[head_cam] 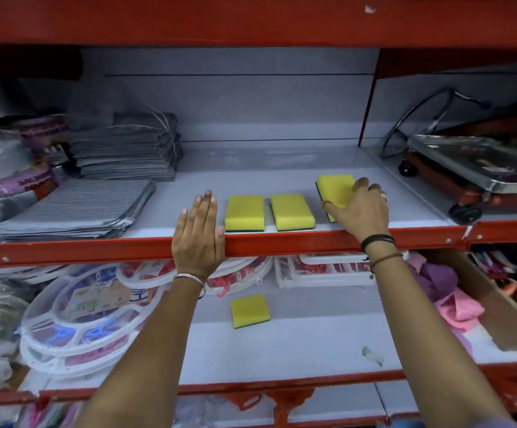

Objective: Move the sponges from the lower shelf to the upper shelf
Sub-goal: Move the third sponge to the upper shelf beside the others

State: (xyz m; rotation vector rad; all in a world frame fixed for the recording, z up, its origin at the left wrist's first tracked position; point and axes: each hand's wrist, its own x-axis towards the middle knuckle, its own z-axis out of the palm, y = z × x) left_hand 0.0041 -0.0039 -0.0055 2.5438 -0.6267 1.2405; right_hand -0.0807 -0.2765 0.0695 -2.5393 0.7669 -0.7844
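Observation:
Two yellow sponges with green undersides lie flat side by side near the front of the upper shelf (282, 242), the left sponge (244, 212) and the middle sponge (292, 211). To their right, my right hand (362, 208) grips a third yellow sponge (335, 189), tilted, with its lower end at the shelf surface. My left hand (198, 239) rests flat and open on the red front edge of the upper shelf, just left of the sponges. One more yellow sponge (250, 310) lies on the lower shelf (282, 350).
Stacks of grey cloths (121, 149) fill the upper shelf's left side. A metal trolley (467, 171) stands at the right behind a red divider. On the lower shelf sit round white plastic hangers (75, 319) at the left, white trays (325, 270) behind, and pink cloths (455, 307) at the right.

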